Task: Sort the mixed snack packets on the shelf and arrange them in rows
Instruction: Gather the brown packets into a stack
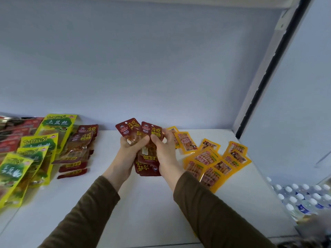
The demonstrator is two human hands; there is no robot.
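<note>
I hold a fanned bunch of red packets [145,149] above mid-shelf [143,203], left hand [128,154] and right hand [165,154] both curled around it. Green packets [35,149] and a red row [77,154] look sorted at left; the yellow packets [213,161] lie scattered at right.

both forearms reach forward in olive-brown sleeves, converging mid-frame. left hand [129,151] and right hand [165,153] face each other, fingers curled and pinching, thumbs on top.
</note>
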